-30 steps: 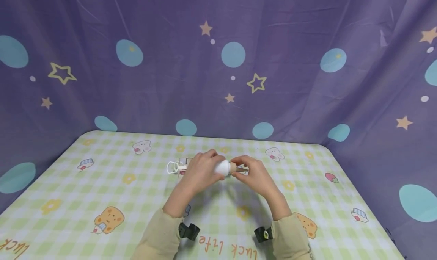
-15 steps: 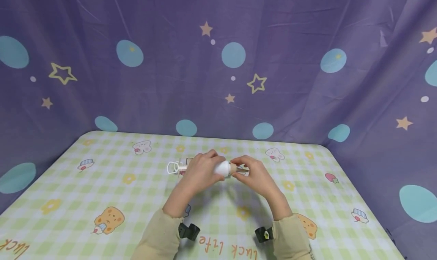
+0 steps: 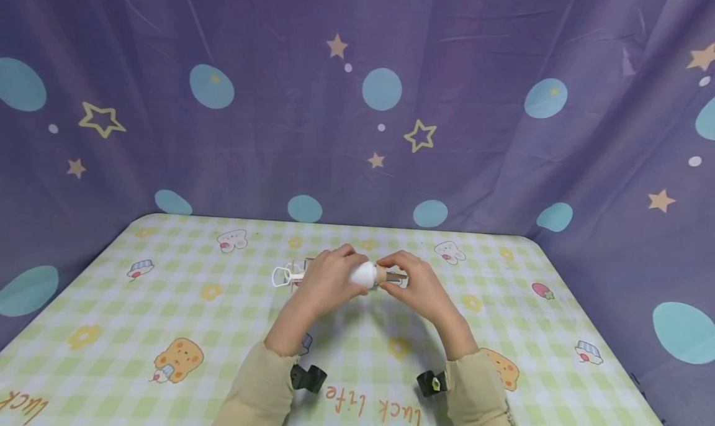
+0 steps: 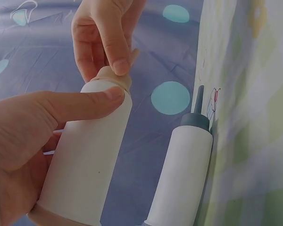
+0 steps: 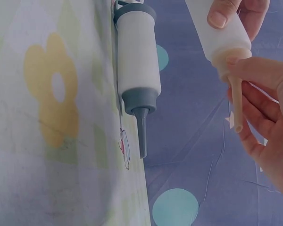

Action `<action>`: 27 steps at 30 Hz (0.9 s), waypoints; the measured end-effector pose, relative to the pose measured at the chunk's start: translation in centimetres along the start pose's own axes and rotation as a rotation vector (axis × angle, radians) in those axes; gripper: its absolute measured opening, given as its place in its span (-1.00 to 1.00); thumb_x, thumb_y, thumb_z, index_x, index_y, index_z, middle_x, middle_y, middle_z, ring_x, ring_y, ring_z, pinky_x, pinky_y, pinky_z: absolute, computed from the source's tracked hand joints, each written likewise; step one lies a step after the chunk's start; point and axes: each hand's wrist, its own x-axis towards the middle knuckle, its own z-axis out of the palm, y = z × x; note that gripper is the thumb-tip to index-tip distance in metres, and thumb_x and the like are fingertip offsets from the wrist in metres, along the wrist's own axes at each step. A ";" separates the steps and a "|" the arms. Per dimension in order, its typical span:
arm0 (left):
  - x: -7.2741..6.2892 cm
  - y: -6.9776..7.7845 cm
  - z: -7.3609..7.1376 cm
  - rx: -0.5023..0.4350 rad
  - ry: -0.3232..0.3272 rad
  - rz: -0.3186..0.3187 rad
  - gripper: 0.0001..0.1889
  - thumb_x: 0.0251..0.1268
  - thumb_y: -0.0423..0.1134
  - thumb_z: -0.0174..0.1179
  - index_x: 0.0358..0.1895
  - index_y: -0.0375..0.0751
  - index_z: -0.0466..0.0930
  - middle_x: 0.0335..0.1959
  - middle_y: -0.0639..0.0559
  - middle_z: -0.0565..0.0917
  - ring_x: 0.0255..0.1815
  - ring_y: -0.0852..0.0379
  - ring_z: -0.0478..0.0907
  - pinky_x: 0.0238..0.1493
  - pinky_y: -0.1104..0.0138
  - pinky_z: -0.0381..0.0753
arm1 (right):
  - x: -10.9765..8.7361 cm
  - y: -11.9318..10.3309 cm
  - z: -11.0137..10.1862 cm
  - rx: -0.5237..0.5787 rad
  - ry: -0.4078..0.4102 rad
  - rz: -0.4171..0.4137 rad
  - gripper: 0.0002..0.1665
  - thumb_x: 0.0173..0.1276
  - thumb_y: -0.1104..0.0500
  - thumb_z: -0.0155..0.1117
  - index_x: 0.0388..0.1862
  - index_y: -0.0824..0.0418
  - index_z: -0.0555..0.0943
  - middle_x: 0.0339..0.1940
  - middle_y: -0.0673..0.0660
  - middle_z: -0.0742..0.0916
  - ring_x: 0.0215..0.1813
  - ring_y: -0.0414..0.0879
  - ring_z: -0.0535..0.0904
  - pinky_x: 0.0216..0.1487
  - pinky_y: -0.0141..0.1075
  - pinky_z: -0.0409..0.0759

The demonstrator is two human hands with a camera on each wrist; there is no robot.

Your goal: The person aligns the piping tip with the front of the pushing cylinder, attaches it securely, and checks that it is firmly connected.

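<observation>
A white syringe-like tube point(image 4: 85, 165) with a beige nozzle cap point(image 5: 237, 94) is held sideways over the table. My left hand point(image 3: 326, 277) grips its barrel, thumb laid along the side near the cap. From the right, the thumb and fingers of my right hand point(image 3: 416, 283) pinch the beige cap where it meets the barrel. Beside it a second white syringe-like tube point(image 5: 139, 56), with a grey nozzle cap point(image 5: 139, 101), lies along the tabletop. In the head view a white loop handle point(image 3: 281, 276) shows past the left hand; the hands hide most of both tubes.
The table point(image 3: 234, 326) wears a green-and-white checked cloth printed with cartoon figures and lettering. Behind it hangs a purple curtain point(image 3: 268, 134) with stars and blue ovals. A black wrist camera point(image 3: 309, 379) sits on each sleeve.
My right fingers have shifted very slightly on the beige cap. The left hand and the tube have stayed in place.
</observation>
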 end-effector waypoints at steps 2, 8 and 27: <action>0.0 0.0 -0.1 -0.016 0.004 -0.002 -0.49 -0.23 -0.03 0.45 -0.09 -0.11 0.62 -0.24 0.05 0.59 -0.37 0.08 0.53 -0.28 0.27 0.47 | 0.0 0.0 0.0 -0.011 0.013 -0.014 -0.63 0.06 0.21 0.40 -0.11 0.09 0.59 -0.15 -0.05 0.65 -0.03 -0.14 0.55 -0.01 -0.20 0.52; 0.0 -0.2 -0.2 -0.048 -0.003 -0.015 -0.50 -0.22 -0.02 0.44 -0.09 -0.09 0.62 -0.25 0.06 0.58 -0.39 0.09 0.53 -0.32 0.28 0.48 | 0.2 -0.1 0.0 -0.021 0.047 -0.057 -0.62 0.01 0.25 0.43 -0.14 0.10 0.60 -0.17 -0.04 0.65 -0.04 -0.13 0.55 0.00 -0.23 0.51; -0.1 -0.5 -0.5 -0.092 -0.067 -0.041 -0.52 -0.16 0.00 0.41 -0.07 -0.05 0.61 -0.25 0.07 0.57 -0.40 0.14 0.52 -0.35 0.30 0.49 | 0.2 -0.2 0.2 0.000 0.050 -0.098 -0.64 0.04 0.34 0.37 -0.16 0.09 0.57 -0.16 -0.06 0.61 -0.04 -0.17 0.52 -0.04 -0.29 0.53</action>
